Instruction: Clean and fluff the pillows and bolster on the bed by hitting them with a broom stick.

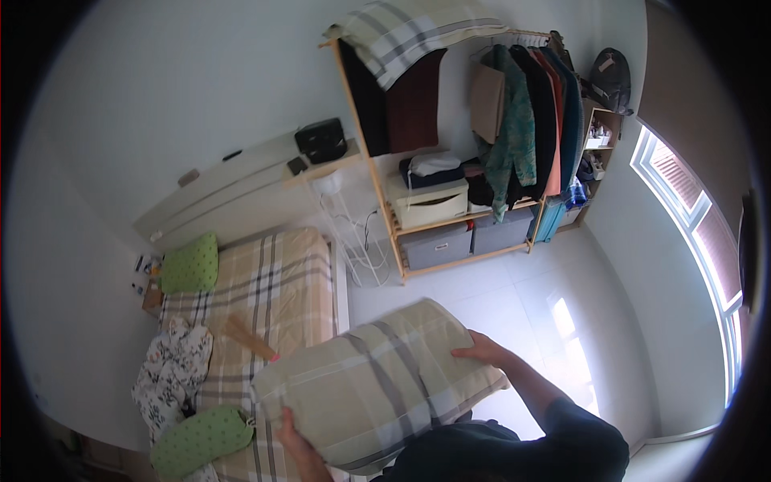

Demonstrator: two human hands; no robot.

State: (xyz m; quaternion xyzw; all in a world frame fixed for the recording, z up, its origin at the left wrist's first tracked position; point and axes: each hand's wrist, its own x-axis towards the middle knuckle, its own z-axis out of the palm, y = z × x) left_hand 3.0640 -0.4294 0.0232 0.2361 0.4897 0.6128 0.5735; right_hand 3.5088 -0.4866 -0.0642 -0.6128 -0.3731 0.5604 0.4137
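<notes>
A pillow in a beige plaid pillowcase (385, 373) is held up in front of me, partly over the bed's near side. My left hand (292, 431) grips its left end, the thumb lying on top of the fabric. At the other end, my right hand (479, 349) holds the upper right edge. Below and to the left lies the bed (283, 271), covered with a matching plaid sheet. A bed brush (250, 337) with straw-coloured bristles rests on the sheet just beyond the pillow.
On the bed are a green pillow (190, 263), a green bolster (202, 443) and a crumpled floral blanket (174, 367). A wooden clothes rack (397, 229) stands beyond, with another plaid pillow (415, 30) on top. A white wire stand (355, 241) stands beside the bed; a window (692, 223) is at right.
</notes>
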